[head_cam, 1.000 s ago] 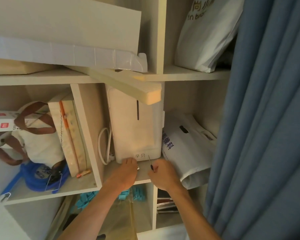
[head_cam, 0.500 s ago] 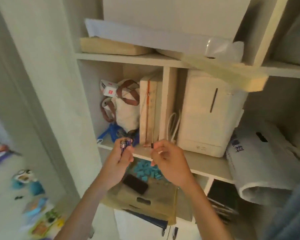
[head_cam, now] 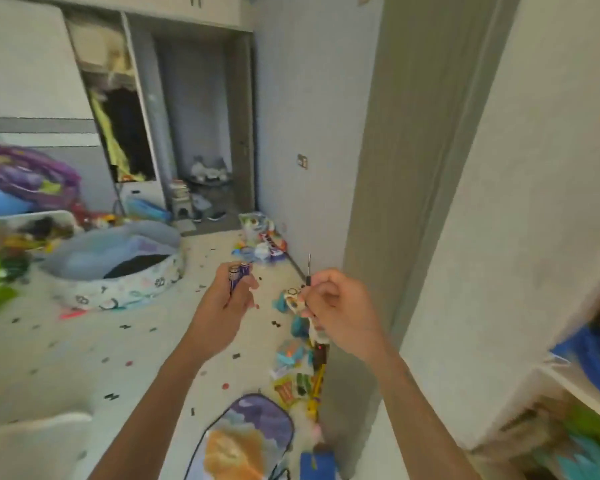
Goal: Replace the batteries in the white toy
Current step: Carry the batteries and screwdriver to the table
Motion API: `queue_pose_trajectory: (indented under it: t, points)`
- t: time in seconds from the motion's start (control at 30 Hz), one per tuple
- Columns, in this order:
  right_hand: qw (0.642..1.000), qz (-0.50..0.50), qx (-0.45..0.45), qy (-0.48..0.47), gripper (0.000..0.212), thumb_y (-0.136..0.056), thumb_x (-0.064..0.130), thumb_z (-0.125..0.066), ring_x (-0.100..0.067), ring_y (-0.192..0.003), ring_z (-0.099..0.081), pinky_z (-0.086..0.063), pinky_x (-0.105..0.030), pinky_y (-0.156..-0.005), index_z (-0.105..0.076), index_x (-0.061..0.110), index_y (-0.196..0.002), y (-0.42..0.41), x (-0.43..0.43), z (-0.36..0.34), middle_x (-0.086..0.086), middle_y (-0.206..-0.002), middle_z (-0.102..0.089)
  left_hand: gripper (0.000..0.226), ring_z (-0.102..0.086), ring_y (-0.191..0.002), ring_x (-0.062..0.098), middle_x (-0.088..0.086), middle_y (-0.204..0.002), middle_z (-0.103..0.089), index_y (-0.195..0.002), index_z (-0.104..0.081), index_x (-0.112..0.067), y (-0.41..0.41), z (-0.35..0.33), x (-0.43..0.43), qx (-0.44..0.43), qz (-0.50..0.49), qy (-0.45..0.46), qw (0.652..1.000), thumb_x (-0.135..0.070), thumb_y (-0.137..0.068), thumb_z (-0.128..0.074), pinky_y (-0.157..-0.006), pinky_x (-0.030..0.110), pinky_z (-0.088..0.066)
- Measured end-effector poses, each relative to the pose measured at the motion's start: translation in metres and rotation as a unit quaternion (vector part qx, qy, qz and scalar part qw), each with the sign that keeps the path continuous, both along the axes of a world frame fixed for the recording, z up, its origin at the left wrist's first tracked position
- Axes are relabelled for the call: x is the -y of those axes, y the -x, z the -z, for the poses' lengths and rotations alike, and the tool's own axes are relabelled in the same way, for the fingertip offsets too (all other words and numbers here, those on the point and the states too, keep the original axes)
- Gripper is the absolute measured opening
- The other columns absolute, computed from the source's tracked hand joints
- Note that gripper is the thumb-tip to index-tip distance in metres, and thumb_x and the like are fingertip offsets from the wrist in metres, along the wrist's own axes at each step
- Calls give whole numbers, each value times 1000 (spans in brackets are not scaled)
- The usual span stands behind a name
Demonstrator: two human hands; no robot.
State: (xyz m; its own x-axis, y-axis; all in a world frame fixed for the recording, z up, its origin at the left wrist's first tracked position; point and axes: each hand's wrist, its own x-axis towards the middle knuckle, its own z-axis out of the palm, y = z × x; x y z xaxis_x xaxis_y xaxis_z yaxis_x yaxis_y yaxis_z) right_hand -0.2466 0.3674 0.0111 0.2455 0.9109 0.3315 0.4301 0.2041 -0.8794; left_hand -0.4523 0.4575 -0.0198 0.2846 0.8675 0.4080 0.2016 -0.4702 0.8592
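Observation:
My left hand (head_cam: 230, 299) grips two purple batteries (head_cam: 238, 274) upright, their metal ends pointing up. A thin screwdriver (head_cam: 308, 270) with a dark handle is pinched in my right hand (head_cam: 336, 308), its shaft pointing up. Both hands are held out in front of me at chest height, a short gap between them. I cannot tell which of the toys on the floor is the white toy; a small white and teal toy (head_cam: 293, 299) lies on the floor just behind my right hand's fingers.
Toys litter the floor along the grey wall (head_cam: 312, 133), with small dark bits scattered about. A round padded play pool (head_cam: 118, 265) sits at the left. The shelf unit (head_cam: 499, 271) stands at my right. A purple printed bag (head_cam: 250, 434) lies below my arms.
My view has swung left from the shelf to the room. My left hand took the batteries off the shelf; both hands still hold batteries and screwdriver.

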Motion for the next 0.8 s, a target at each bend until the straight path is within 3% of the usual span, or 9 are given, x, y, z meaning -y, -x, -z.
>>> queue_pose_trajectory:
  t: [0.1,0.2,0.33,0.5,0.6,0.8]
  points:
    - [998,-61,-1,19,12,-99,17,-71,-23,-66,-81,-64,-46,-69,-65,25,-91,63,-78,4,-5,-87,-81,32,-62,-70,29,-1,-81,-66,-110,-56,-25,67,-7,-44,-16,-71,-2,997,-53,-102,-42,-69,52,-52]
    - [992,-114,14,43,5,-100,21,-69,-17,-69,-82,-63,-40,-66,-66,23,-97,117,-145,8,-2,-93,-82,20,-60,-65,6,-5,-84,-65,-116,-56,-17,120,-4,-89,-28,-115,1,993,-31,-112,-42,-71,33,-49]
    - [985,-159,21,61,2,-99,21,-68,-13,-68,-82,-64,-40,-68,-67,19,-98,175,-225,16,-1,-92,-82,18,-58,-61,0,-8,-83,-64,-118,-55,-12,169,3,-145,-36,-165,26,985,-22,-113,-42,-68,17,-45]
    - [975,-207,33,78,2,-98,22,-68,-10,-67,-81,-66,-36,-70,-68,20,-97,225,-334,34,2,-90,-82,15,-60,-62,1,-8,-81,-65,-115,-57,-15,209,21,-230,-42,-231,44,971,-22,-112,-43,-67,27,-47]
    - [968,-232,46,79,7,-98,23,-68,-9,-67,-81,-66,-34,-68,-69,16,-100,251,-410,41,3,-91,-82,14,-61,-66,9,-2,-82,-69,-113,-57,-22,231,29,-292,-43,-262,53,963,-25,-112,-44,-72,45,-53]
    - [952,-294,44,77,6,-98,22,-69,-7,-70,-82,-65,-42,-64,-70,17,-101,305,-569,33,8,-94,-80,14,-62,-69,25,3,-77,-69,-110,-59,-25,281,20,-416,-18,-352,73,933,-25,-111,-45,-76,58,-54]
